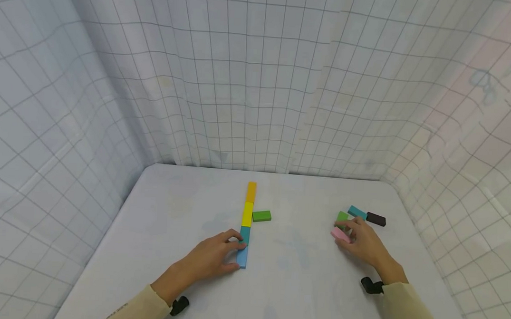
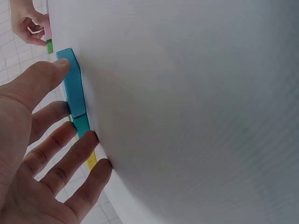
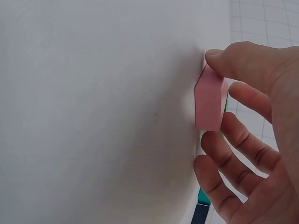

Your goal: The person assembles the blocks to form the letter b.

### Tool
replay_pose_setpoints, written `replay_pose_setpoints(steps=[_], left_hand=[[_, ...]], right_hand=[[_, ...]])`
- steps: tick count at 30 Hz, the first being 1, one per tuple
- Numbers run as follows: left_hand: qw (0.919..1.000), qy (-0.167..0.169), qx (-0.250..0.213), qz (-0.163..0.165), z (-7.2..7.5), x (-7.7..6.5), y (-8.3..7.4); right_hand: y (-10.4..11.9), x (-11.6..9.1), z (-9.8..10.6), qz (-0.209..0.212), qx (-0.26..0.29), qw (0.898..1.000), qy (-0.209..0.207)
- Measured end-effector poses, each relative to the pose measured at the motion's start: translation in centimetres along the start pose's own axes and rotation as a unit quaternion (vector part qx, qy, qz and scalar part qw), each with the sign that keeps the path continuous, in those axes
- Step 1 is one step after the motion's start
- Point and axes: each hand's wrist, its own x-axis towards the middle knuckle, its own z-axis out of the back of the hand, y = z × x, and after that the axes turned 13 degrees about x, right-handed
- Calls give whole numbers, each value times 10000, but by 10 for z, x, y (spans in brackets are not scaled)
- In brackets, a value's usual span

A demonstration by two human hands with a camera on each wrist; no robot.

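A straight column of blocks runs away from me: light blue [image 1: 241,260], teal [image 1: 245,232], yellow [image 1: 247,214] and orange [image 1: 251,192] at the far end. My left hand [image 1: 208,256] spans the light blue block, thumb at its near end and index finger by its joint with the teal one. The other left fingers spread alongside the column in the left wrist view. On the right, my right hand [image 1: 365,243] holds a pink block [image 3: 209,105], its thumb on one end and fingers around the other side. A light green block [image 1: 342,216] lies just beyond, partly hidden by the fingers.
A green block [image 1: 262,216] lies right of the yellow one. Beyond my right hand, a second teal block [image 1: 357,212] and a black block [image 1: 376,219] lie end to end. Gridded white curtains [image 1: 259,83] surround the white table [image 1: 185,194] at the back and sides.
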Motion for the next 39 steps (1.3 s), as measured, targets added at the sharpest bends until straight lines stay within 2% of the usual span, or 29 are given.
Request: replay_pose_setpoints(steps=[18, 35, 39], left_hand=[[9999, -51, 54, -105, -3, 4, 3], [10000, 2, 43, 13, -2, 2, 2], [10000, 8, 25, -13, -3, 0, 2]], right_hand=[[6, -4, -1, 12, -14, 10000, -55], [7, -1, -9, 223, 31, 9997, -119], [9, 0, -11, 167, 75, 9998, -109]])
